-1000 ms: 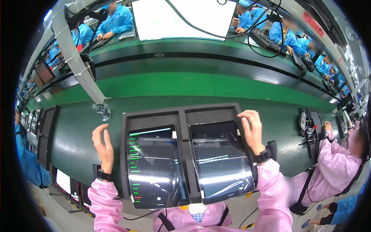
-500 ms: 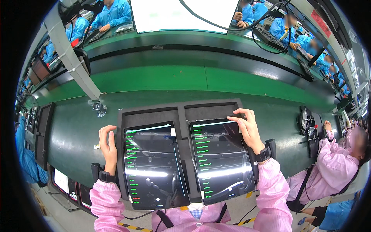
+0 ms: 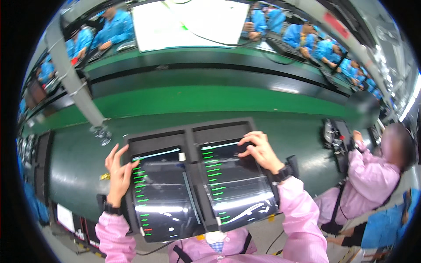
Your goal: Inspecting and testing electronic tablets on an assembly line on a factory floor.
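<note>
Two tablets with dark screens lie side by side in a black foam tray (image 3: 189, 136). Both show lists of green lines. My left hand (image 3: 119, 177) is at the upper left corner of the left tablet (image 3: 166, 188). Its fingers are spread, and the thumb reaches over the screen's edge at the top of the list. My right hand (image 3: 261, 153) hovers at the upper right of the right tablet (image 3: 237, 177), its fingers apart and bent over the screen. Whether those fingertips touch the glass I cannot tell. Neither hand grips anything.
A grey post (image 3: 72, 74) rises at the left, with a clear glass-like piece (image 3: 101, 135) at its foot. A large bright screen (image 3: 190, 24) stands at the back. To the right, a person in pink (image 3: 372, 171) works beside a black device (image 3: 335, 136).
My left thumb has moved from beside the tablet onto the left screen's upper edge. My right fingers have shifted inward over the right screen. The whole view has swung slightly.
</note>
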{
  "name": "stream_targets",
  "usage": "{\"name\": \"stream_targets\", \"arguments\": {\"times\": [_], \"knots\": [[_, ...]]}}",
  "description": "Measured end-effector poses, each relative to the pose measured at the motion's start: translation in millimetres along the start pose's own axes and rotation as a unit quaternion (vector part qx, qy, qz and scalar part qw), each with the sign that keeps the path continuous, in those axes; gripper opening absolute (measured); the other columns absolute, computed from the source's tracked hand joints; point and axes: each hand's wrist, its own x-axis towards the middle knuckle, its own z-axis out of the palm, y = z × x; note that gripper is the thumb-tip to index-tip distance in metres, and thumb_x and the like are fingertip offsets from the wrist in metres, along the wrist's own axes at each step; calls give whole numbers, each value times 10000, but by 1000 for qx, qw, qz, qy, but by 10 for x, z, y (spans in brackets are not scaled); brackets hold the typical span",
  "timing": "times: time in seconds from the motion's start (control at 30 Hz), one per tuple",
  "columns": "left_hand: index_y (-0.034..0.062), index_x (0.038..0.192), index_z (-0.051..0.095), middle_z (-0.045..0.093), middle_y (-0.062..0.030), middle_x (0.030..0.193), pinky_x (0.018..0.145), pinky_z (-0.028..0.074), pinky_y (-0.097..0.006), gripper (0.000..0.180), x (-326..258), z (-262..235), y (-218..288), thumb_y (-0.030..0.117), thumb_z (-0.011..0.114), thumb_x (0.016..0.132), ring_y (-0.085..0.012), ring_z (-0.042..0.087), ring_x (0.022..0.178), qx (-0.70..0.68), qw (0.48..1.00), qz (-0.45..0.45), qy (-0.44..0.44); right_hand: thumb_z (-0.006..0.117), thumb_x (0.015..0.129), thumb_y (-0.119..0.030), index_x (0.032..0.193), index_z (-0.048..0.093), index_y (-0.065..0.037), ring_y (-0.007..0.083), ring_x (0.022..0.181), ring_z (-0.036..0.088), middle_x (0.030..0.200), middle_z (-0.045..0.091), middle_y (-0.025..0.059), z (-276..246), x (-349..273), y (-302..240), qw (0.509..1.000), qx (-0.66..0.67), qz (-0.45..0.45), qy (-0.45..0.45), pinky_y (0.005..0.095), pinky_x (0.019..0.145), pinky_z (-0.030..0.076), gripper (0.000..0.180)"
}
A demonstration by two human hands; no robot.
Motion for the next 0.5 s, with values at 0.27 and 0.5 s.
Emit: {"name": "stream_targets", "arguments": {"times": [0.27,0.5], "knots": [[66,999,685,414,-122,1349,1080,118,-419,461,-42,-413,53,317,301,965,-291,251,1324,-9,1000,-11,-11,480,915,-251,931,681,-67,237,1135,414,1154,530,58,63,145,-272,999,16,-26,32,373,972,304,272],[51,972,681,344,-152,1396,1076,98,-464,278,95,-77,364,164,437,898,-332,211,1338,12,990,19,-141,542,887,-268,856,658,-1,276,1125,412,1174,507,91,244,24,-240,999,-33,34,27,385,940,332,293]]}}
